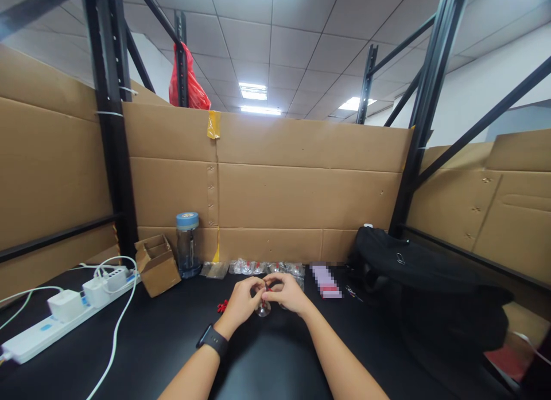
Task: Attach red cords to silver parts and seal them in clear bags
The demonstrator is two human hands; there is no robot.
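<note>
My left hand [245, 299], a dark watch [212, 340] on its wrist, pinches a small item at the middle of the table. My right hand [284, 294] meets it from the other side, thumb and fingers closed at the top of the same item. Red shows between the fingertips, and below them hangs a shiny, clear rounded piece [263, 309]. The fingers hide most of it, so its exact kind does not show. Beside my left hand lies a cluster of small red pieces [222, 306]. Behind both hands are clear plastic packets [247, 267] with red and shiny bits inside.
On the left stand a white power strip [71, 317] with plugs and cables, an open cardboard box [158, 268] and a blue-lidded bottle [188, 245]. To the right lie a pixelated pink object [326, 281] and a black bag [430, 285]. Cardboard walls [271, 193] enclose the black table.
</note>
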